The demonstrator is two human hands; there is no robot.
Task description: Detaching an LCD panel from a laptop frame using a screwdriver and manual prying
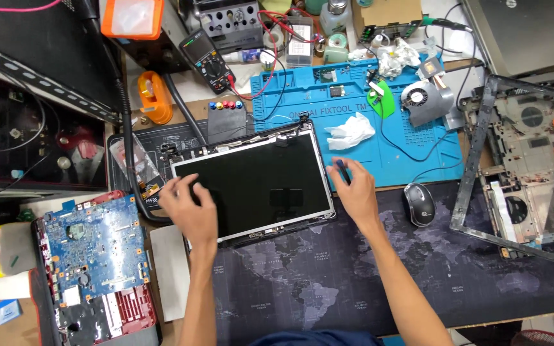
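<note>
Laptop screen panel [254, 186]: flat on desk centre, dark face up, straddling blue work mat [418, 138] and dark map-print desk mat [386, 269].
Left hand [187, 208]: fingers spread, pressing panel's left edge.
Right hand [356, 189]: pinching small dark tool [342, 170] beside right edge.
Advice: steady panel with flat palm, keep tool at frame, off glass.
Containers: clear parts box [299, 41] at back, contents unclear.

The dark desk mat [328, 282] in front of the laptop screen [254, 186] lies open between the forearms — room to pass there. Left is crowded by the blue circuit board [91, 247]; right, a mouse [419, 204] and the stripped laptop frame [520, 173] block the way. Behind, the blue mat [418, 150] carries a fan [421, 99], tissue [351, 131] and wires.
</note>
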